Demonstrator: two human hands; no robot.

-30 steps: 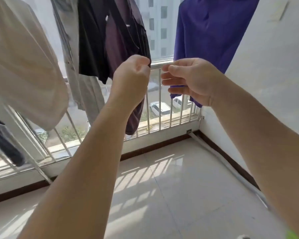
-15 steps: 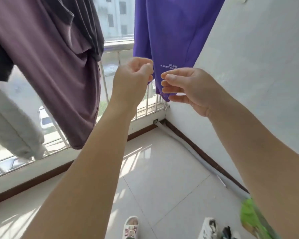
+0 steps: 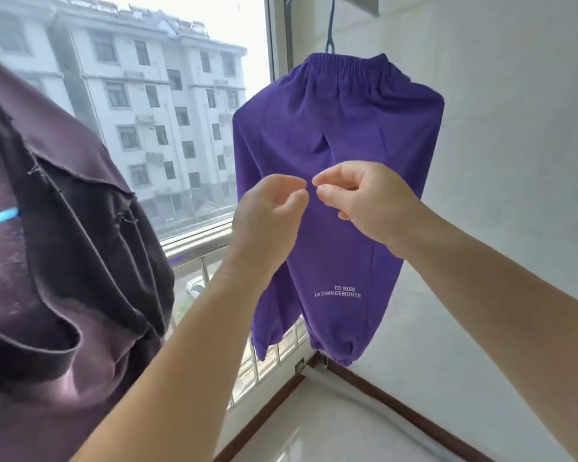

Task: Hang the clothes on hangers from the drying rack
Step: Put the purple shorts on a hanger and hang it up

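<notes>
Purple trousers (image 3: 341, 135) look soft and light; my left hand (image 3: 267, 211) and right hand (image 3: 364, 198) curl just before them, pinching nothing I can see; I would hold above, at the waistband.

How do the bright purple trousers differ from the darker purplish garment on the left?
The trousers are vivid violet; the dark garment is dull plum with blackish folds. The trousers carry white lettering, while the dark garment shows none. The trousers hang smooth from a blue hanger by the wall; the dark garment is bunched and cut off by the frame's edge. Both hang near the window.
</notes>
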